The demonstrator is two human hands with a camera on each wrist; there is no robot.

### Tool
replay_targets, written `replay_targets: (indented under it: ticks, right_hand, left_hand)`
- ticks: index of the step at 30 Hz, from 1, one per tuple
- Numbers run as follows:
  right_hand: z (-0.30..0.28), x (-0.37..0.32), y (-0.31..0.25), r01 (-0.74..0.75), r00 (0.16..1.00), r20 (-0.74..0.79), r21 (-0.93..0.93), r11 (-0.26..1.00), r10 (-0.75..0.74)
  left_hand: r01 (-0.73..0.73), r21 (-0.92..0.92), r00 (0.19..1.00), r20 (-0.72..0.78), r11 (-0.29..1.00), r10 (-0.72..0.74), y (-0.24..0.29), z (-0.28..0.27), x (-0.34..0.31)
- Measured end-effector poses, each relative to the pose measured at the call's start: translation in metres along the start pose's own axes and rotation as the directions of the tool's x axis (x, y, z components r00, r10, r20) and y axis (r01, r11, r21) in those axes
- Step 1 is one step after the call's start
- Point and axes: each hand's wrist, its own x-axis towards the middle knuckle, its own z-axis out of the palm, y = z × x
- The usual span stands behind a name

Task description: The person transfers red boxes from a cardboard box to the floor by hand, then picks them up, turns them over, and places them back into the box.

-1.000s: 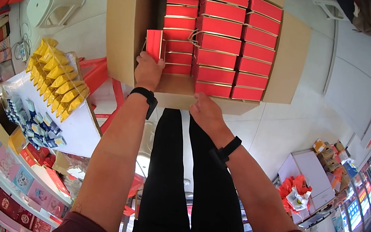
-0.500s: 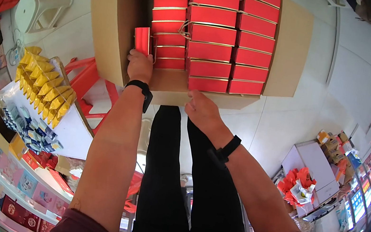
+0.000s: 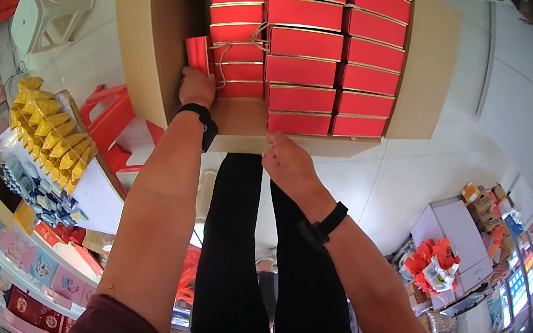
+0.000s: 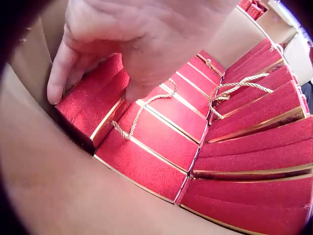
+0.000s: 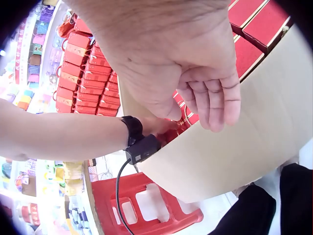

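My left hand (image 3: pixel 197 89) reaches into the open carton (image 3: pixel 425 73) at its front left corner. It holds a red gift box (image 3: pixel 197 53) with gold edging, thumb on one side and fingers on the other. In the left wrist view that box (image 4: pixel 93 107) stands in the gap between the carton's side wall and a row of similar red boxes (image 4: pixel 151 161) with gold cord handles. Near the carton's front edge is my right hand (image 3: pixel 294 167), its fingers loosely bent. The right wrist view shows this hand (image 5: pixel 181 73) holding nothing, over the cardboard front.
Three columns of red boxes (image 3: pixel 305 45) fill much of the carton. A red stool (image 3: pixel 110 129) and a table with yellow packets (image 3: pixel 54 135) stand left, a white stool (image 3: pixel 48 10) beyond them. Lower right is a white cabinet (image 3: pixel 456 236) with a red-wrapped bundle.
The box in my left hand has gone lower beside the left column and tilts more. The carton has shifted left in view. My right hand has stayed near the front edge.
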Motion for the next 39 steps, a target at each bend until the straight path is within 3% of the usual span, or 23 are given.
replay_targets:
  ticks: [6,13,15,17,21,24,28,29,35,38,39]
  right_hand:
    - [0.004,0.002,0.0,-0.015,0.999,0.03,0.0,1.0,0.015]
    - [0.0,0.001,-0.001,0.047,0.999,-0.015,0.016,0.999,-0.046]
    - [-0.003,-0.001,-0.004,0.049,0.999,-0.01,0.006,0.999,-0.049]
    - [-0.004,-0.002,-0.006,0.044,0.999,-0.031,0.023,0.999,-0.043]
    - [-0.006,-0.001,-0.006,0.041,0.997,-0.063,0.061,0.997,-0.038]
    - [-0.007,-0.002,-0.002,0.058,0.995,-0.083,0.043,0.997,-0.054]
    - [-0.007,-0.002,0.005,0.046,0.994,-0.101,0.09,0.995,-0.036]
    - [-0.009,-0.002,0.006,0.034,0.995,-0.096,0.099,0.995,-0.025]
    - [-0.001,-0.001,0.021,-0.012,0.998,-0.063,0.202,0.979,0.025]
    - [-0.002,-0.002,0.019,-0.035,0.997,-0.053,0.214,0.976,0.048]
    - [-0.002,-0.001,0.019,-0.038,0.997,-0.053,0.212,0.977,0.051]
  left_hand:
    - [-0.006,0.006,0.999,0.052,1.0,0.005,-0.001,-0.001,0.009]
    - [-0.129,0.113,0.988,-0.074,0.985,0.138,0.017,-0.046,-0.016]
    - [-0.195,0.19,0.978,-0.033,0.962,0.205,0.024,-0.071,-0.023]
    - [-0.319,0.321,0.946,0.054,0.892,0.319,0.004,-0.052,0.011]
    - [-0.366,0.393,0.928,0.227,0.844,0.296,0.026,-0.072,0.028]
    - [-0.576,0.473,0.812,0.423,0.667,0.401,0.033,-0.071,0.049]
    - [-0.355,0.404,0.923,0.293,0.843,0.248,0.041,-0.043,0.07]
    - [-0.425,0.466,0.89,0.371,0.776,0.265,0.03,-0.023,0.096]
    - [-0.479,0.424,0.837,0.486,0.769,0.253,0.04,-0.023,0.098]
    - [-0.471,0.358,0.835,0.477,0.806,0.275,0.041,-0.03,0.086]
    - [-0.486,0.424,0.854,0.418,0.764,0.312,0.042,-0.03,0.079]
